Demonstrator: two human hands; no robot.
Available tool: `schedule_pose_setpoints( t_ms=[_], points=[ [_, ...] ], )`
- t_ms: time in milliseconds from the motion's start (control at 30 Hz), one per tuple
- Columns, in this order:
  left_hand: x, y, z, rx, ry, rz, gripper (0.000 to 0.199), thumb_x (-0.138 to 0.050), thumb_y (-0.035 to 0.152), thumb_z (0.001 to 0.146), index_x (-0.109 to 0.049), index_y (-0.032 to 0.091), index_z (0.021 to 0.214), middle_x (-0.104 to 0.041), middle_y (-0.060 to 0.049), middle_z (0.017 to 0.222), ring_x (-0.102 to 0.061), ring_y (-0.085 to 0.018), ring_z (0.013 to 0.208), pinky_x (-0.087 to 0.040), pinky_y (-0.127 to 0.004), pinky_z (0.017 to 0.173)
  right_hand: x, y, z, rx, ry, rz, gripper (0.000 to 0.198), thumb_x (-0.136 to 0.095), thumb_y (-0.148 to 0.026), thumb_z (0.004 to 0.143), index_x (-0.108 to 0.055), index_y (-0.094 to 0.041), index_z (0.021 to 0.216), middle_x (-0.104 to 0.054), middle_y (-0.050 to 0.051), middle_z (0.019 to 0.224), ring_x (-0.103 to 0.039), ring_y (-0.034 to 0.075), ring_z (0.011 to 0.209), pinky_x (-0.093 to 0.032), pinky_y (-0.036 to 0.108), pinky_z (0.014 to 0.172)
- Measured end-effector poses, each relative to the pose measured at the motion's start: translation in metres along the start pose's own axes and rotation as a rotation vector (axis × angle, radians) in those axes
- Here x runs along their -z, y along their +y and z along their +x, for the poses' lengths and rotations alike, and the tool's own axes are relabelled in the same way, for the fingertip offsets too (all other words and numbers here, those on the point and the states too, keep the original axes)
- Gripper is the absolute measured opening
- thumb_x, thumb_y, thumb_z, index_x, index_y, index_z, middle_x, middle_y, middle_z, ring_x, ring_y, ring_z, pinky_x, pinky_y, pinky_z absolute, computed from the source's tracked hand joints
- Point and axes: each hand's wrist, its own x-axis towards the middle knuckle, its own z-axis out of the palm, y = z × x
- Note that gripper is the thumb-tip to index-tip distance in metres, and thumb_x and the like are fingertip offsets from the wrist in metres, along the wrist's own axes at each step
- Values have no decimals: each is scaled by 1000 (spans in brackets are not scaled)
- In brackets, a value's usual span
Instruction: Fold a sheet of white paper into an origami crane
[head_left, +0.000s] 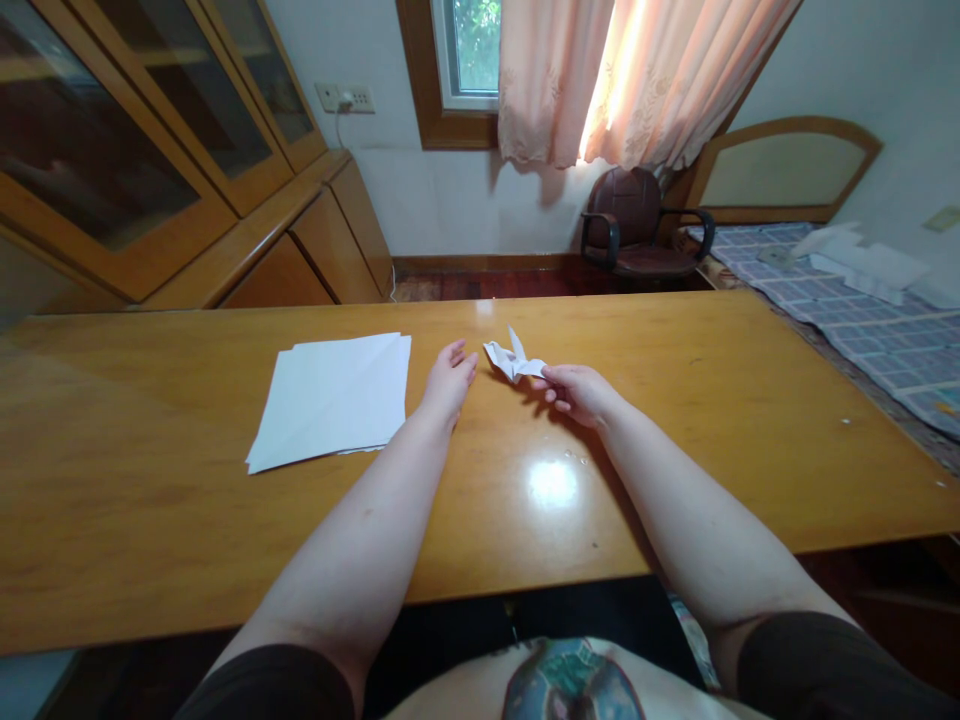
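Note:
A small folded white paper crane point(514, 362) is held just above the table by my right hand point(574, 390), whose thumb and fingers pinch its right end. One thin point of the crane sticks upward, and its left part spreads out flat. My left hand point(451, 378) is to the left of the crane, apart from it, with the fingers loosely spread and nothing in them. Beside my left forearm lies a stack of white paper sheets point(334, 400), its edges slightly uneven.
The wooden table point(150, 480) spans the view. Beyond it stand a glass-door cabinet point(217, 190) on the left and a brown armchair point(637, 225). A bed point(825, 270) with a checked cover is on the right. Tiny white scraps point(845, 421) dot the table's right side.

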Motion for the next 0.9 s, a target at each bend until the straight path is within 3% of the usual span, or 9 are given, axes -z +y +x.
schedule_pose_setpoints(
  t_ms=[100,300,400,567,667,767,833,900],
  points=[
    [0,-2,-2,-121,-43,195,36,-64,26,78,-58,19,112,-56,-11,126,-59,-19,105,-51,-30,84,-1,1,1,-71,0,14,12,-55,-15,82,-64,-10,87,-71,10,80,-55,7,47,-29,15,33],
    [-2,3,-9,-247,-168,490,22,-66,29,74,-66,17,93,-69,-8,90,-64,-20,82,-49,-34,80,-6,1,-5,-261,-139,-85,18,-48,-17,86,-64,-8,88,-72,13,83,-66,11,57,-37,14,36],
    [-3,2,-8,-248,-157,453,23,-58,26,79,-62,17,99,-68,-9,97,-64,-17,79,-50,-32,78,-8,1,-8,-270,-230,-150,20,-48,-19,87,-64,-7,89,-72,14,83,-67,13,57,-35,14,34],
    [-2,-3,-8,-248,-153,394,44,-56,13,73,-48,17,116,-57,-11,119,-62,-11,74,-50,-27,73,-11,-2,-12,-187,-196,-224,20,-49,-23,86,-63,-8,83,-71,12,75,-63,12,52,-32,16,33],
    [-2,0,-13,-324,-160,491,42,-64,19,70,-50,19,110,-57,-8,117,-62,-11,76,-49,-26,75,-9,-2,-11,-97,-97,-391,28,-51,-35,85,-61,-12,72,-67,8,63,-56,11,43,-28,19,33],
    [-2,5,-17,-385,-175,600,25,-65,27,72,-58,19,95,-61,-5,105,-60,-12,74,-48,-28,74,-5,0,-6,173,195,-684,34,-56,-43,80,-58,-15,62,-59,2,53,-46,9,42,-30,21,39],
    [-2,7,-18,-444,-205,677,15,-64,27,74,-62,19,86,-63,-4,96,-59,-14,75,-48,-29,75,-2,2,-3,381,335,-828,26,-62,-41,76,-62,-16,71,-63,1,65,-48,10,51,-36,22,49],
    [-2,7,-18,-483,-244,712,11,-63,27,76,-65,20,84,-64,-4,91,-59,-15,78,-47,-30,77,0,4,0,511,334,-883,25,-65,-38,74,-65,-18,89,-66,2,83,-50,10,58,-39,24,57]
  ],
)
